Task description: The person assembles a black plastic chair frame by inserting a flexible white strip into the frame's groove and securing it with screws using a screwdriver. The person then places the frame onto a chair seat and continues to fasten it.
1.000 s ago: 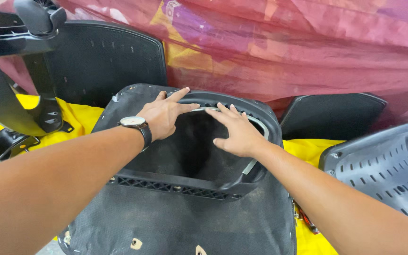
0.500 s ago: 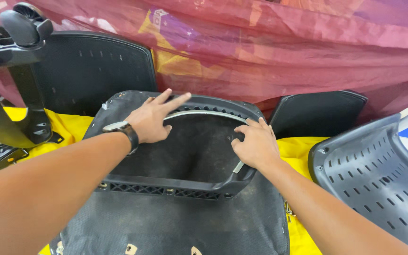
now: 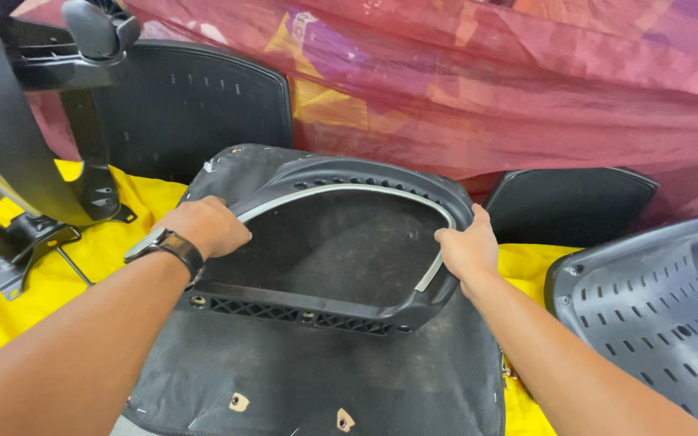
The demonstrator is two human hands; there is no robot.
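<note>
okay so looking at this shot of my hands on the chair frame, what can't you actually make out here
Head view only:
- Left hand fingertips: curled over the black frame rim, hidden.
- Right hand palm: pressed against the frame's side, unseen.
- Fabric under the frame: lower part cut off by the bottom edge.
- Grey slotted shell: cut off at the right edge.

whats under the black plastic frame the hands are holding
Under the black plastic frame, gripped by the left hand and right hand, lies dark fabric, showing through its opening too. Yellow cloth spreads beneath that. Whatever lies below the fabric is covered.
</note>
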